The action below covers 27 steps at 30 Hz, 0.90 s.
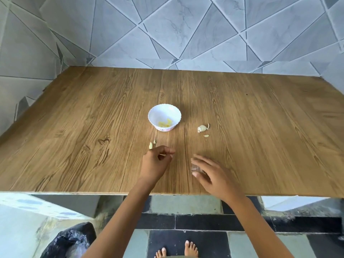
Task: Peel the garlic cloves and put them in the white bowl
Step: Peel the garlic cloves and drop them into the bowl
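A white bowl (163, 111) with yellowish peeled garlic (164, 124) in it is seen on the wooden worktop (74, 127). An unpeeled clove (202, 128) and skin scraps (206, 135) are laid just right of it. Nearer the front edge, the left hand (157, 162) is held curled, its contents unclear, and the right hand (212, 175) is spread and blurred.

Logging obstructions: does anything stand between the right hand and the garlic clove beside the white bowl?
Nothing visible blocks it; only a small peel scrap lies on the table between the right hand and the garlic clove.

Wooden table (93, 118) against grey tiled wall (167, 25); dark floor tiles (204, 222).
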Tool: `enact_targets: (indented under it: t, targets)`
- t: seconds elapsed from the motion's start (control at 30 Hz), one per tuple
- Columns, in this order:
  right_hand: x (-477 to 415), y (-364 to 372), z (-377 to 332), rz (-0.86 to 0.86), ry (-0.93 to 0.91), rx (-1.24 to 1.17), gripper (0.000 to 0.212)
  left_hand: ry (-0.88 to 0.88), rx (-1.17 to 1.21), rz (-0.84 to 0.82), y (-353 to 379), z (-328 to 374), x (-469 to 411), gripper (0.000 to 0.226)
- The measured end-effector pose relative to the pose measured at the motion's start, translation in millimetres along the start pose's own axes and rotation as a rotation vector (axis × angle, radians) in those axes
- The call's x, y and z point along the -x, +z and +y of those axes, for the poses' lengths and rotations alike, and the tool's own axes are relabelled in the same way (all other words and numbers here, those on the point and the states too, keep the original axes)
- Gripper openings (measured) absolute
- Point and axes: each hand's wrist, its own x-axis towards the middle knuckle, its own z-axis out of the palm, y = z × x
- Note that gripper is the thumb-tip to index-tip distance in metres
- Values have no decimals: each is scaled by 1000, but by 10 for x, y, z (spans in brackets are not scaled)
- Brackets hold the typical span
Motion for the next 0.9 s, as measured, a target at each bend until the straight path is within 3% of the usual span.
enact_targets:
  t: [0.1, 0.23, 0.33, 0.53, 0.6, 0.77, 0.9]
  targets:
    - [29, -61, -15, 58, 118, 46, 48, -21, 38, -10, 20, 27, -1, 20]
    - [2, -33, -71, 0, 303, 79, 57, -15, 27, -30, 63, 55, -3, 20]
    - [-80, 54, -147, -10, 279, 26, 50, -20, 31, -41, 88, 33, 5, 20]
    - [-247, 168, -223, 133, 175, -93, 11, -35, 38, -46, 64, 6, 39, 21]
    - [-289, 163, -197, 138, 159, -105, 11, -79, 81, -56, 60, -12, 40, 23]
    - [-321, 112, -155, 149, 143, -228, 10, -299, 487, -79, 97, 85, 91, 17]
    - [-352, -46, -391, 208, 86, -419, 10, -609, 932, -107, 199, 221, 49, 24]
